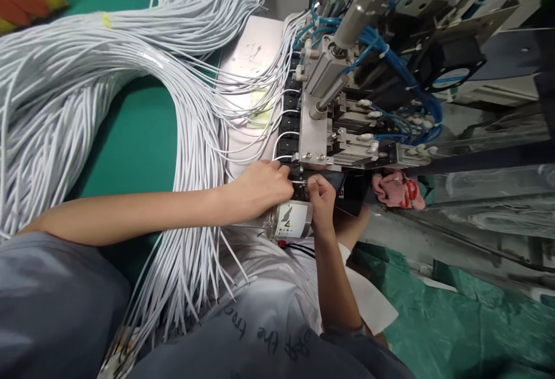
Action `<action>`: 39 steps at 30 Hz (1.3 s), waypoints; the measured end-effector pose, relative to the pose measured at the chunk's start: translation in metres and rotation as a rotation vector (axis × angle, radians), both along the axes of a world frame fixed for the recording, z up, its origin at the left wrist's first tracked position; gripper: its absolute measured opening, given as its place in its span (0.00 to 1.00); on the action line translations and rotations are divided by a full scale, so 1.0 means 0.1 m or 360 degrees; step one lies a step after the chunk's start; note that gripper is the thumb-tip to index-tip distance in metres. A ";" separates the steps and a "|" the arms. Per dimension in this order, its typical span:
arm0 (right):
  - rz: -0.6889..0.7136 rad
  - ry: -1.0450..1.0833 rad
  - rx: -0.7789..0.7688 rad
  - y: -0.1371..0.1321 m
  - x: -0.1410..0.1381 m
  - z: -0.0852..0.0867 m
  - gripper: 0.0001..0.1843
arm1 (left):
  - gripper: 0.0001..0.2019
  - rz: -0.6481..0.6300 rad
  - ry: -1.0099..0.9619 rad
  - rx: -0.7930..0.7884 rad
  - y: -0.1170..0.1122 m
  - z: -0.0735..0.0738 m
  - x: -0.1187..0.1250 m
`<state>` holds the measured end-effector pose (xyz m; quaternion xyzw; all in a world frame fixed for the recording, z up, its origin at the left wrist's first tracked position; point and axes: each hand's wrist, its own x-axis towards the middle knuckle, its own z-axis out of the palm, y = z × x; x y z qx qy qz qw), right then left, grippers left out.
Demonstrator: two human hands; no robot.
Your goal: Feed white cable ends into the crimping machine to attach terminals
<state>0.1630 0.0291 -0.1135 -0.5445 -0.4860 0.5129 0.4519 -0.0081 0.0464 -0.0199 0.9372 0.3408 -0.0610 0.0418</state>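
My left hand is closed, its fingers curled at the front end of a row of black clamp blocks on a machine. Across the small gap from it, my right hand is closed in a pinch. Between the fingertips runs a short stretch of thin white cable, gripped from both sides; its ends are hidden by my fingers. Just below the hands sits a metal cylinder with a white label. More white cables lead into the black blocks.
A large bundle of white cables lies over the green table and hangs towards my lap. Pneumatic cylinders with blue hoses stand beyond the blocks. A pink cloth and green sheeting are at the right.
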 end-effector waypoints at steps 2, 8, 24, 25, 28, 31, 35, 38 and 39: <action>-0.0009 -0.0061 0.0009 0.01 0.01 0.03 0.18 | 0.08 0.0049 0.0039 0.0018 -0.01 0.06 -0.02; -0.0655 -0.0551 0.0484 -0.38 -0.05 0.38 0.14 | 0.10 0.0249 0.0036 0.0019 -0.01 0.07 -0.08; 0.0595 -0.0772 0.0184 -0.89 -1.10 0.42 0.12 | 0.13 0.0279 -0.0194 0.0074 0.07 0.04 -0.10; 0.0593 -0.0817 0.0168 -0.86 -1.10 0.45 0.10 | 0.13 0.0259 -0.0214 0.0072 0.05 0.07 -0.09; 0.0589 -0.0996 0.0185 -0.81 -1.13 0.52 0.07 | 0.13 0.0183 -0.0301 0.0058 -0.05 0.13 -0.06; 0.0596 -0.1096 0.0339 -0.83 -1.14 0.56 0.10 | 0.15 0.0044 -0.0498 -0.0047 -0.17 0.16 -0.02; 0.0527 -0.1031 0.0420 -0.93 -1.07 0.54 0.16 | 0.16 -0.0292 -0.0911 -0.0500 -0.29 0.14 0.03; 0.0460 -0.0700 0.0374 -0.94 -0.87 0.52 0.13 | 0.15 -0.0316 -0.1150 -0.0867 -0.29 0.13 0.05; 0.0458 -0.0586 0.0334 -0.92 -0.77 0.52 0.12 | 0.15 -0.0289 -0.1212 -0.0962 -0.29 0.12 0.05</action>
